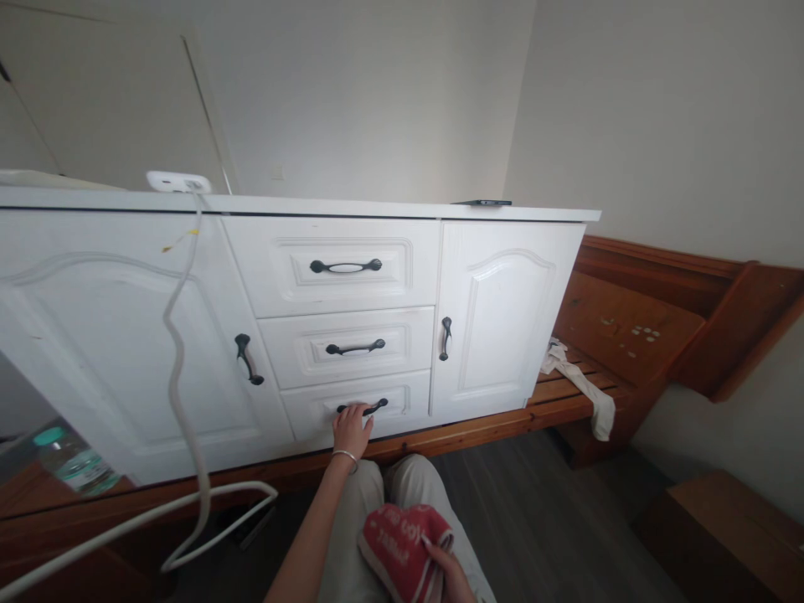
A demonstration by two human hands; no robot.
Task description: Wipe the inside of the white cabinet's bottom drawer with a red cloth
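Left hand (351, 430) curled around bottom drawer handle (363, 408) of white cabinet (502, 318), drawer shut. Right hand (450, 576) pinching red cloth (402, 548) over lap.

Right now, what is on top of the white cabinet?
On the white cabinet top: a white power strip at the left, its cable hanging down the front, and a thin dark flat object near the right end. The surface behind the front edge is hidden from this low angle.

Red cloth (402, 548) in right hand (449, 574): white lettering present, upside down, illegible. No other text readable.
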